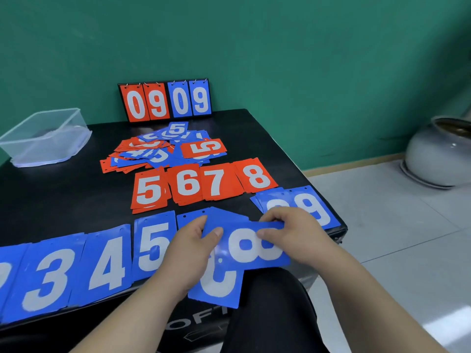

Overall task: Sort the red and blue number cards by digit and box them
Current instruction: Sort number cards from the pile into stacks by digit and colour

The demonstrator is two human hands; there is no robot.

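Blue 8 card, turned sideways, sits pinched between both hands over the near edge of the black table: the left hand grips its left end, thumb on top, and the right hand nips its upper right edge. Under it lies another blue card, possibly a 6. Red piles of 5 to 8 sit behind, the clear plastic box far left

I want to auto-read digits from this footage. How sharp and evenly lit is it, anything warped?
Head view: even, soft light, no hard shadows; wide-angle stretch bends the near blue 3 card; the loose pile is slightly blurred; pale sheen on the clear box; the held blue 8 card reads clearly.
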